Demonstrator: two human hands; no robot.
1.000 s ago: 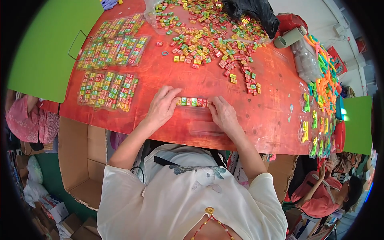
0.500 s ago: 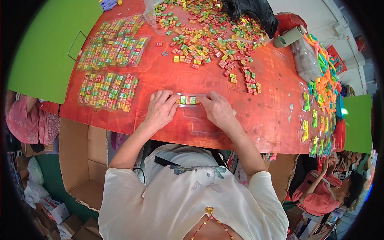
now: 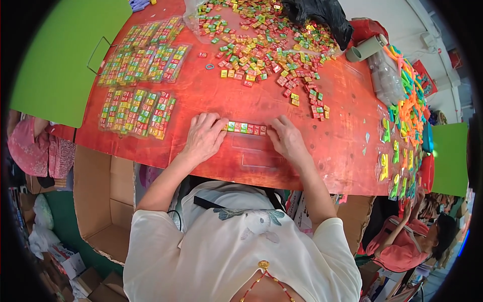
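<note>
Between my hands lies a straight row of small coloured blocks (image 3: 246, 128), red, green and white, with picture-like faces. My left hand (image 3: 205, 133) has its fingers bent and pressed together at the row's left end, hiding the blocks there. At the right end, my right hand (image 3: 287, 137) is closed, its thumb and fingertips against the last block. A clear plastic tray (image 3: 259, 161) lies on the red table just below the row; its outline is faint.
Filled clear strips of blocks (image 3: 136, 113) lie in groups on the left. A large heap of loose blocks (image 3: 261, 43) spreads across the back, beside a black plastic bag (image 3: 324, 17). Bright plastic pieces (image 3: 407, 90) pile up at right. A co-worker (image 3: 402, 241) sits beyond.
My right hand has moved a little to the right, and more of the row now shows between my hands. My left hand has hardly moved.
</note>
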